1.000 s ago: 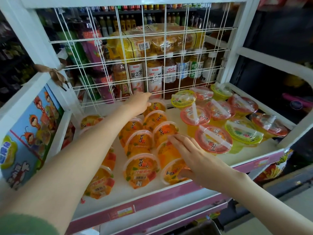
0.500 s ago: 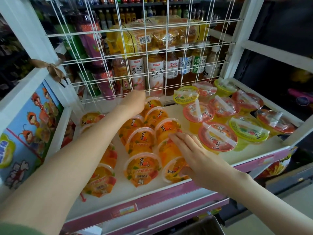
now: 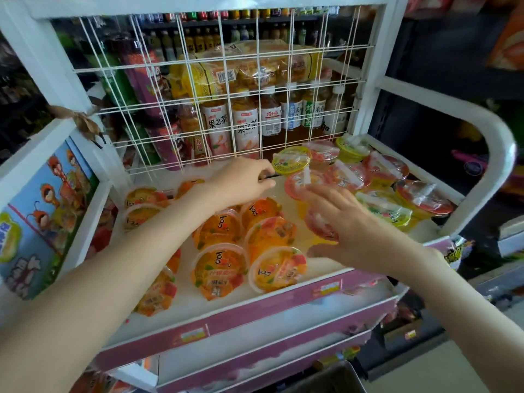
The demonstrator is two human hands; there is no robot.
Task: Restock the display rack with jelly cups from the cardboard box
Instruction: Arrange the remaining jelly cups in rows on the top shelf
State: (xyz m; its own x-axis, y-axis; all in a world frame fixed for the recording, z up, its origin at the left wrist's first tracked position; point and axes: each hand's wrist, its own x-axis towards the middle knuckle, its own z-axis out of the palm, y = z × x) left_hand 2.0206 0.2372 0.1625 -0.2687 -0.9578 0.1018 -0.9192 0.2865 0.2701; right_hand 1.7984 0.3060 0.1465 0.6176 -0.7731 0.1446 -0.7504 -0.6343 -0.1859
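The display rack's white shelf [image 3: 181, 304] holds orange jelly cups [image 3: 218, 268] lying on their sides at left and centre. Upright cups with red or yellow-green lids [image 3: 385, 168] fill the right side. My left hand [image 3: 241, 178] reaches to the back, its fingertips at the rim of a yellow-lidded cup [image 3: 292, 163]; whether it grips the cup is unclear. My right hand [image 3: 351, 225] is spread, fingers apart, over a red-lidded cup [image 3: 320, 228] near the shelf's middle. No cardboard box is clearly visible.
A white wire grid [image 3: 226, 95] closes the back of the shelf, with drink bottles [image 3: 243, 129] behind it. A cartoon side panel [image 3: 42, 208] stands at left and a curved white rail [image 3: 493, 154] at right. Pink-edged lower shelves [image 3: 255, 361] sit below.
My left hand moved right from the back orange cups to the yellow-lidded cup. My right hand left the front orange cups and moved up and right over a red-lidded cup.
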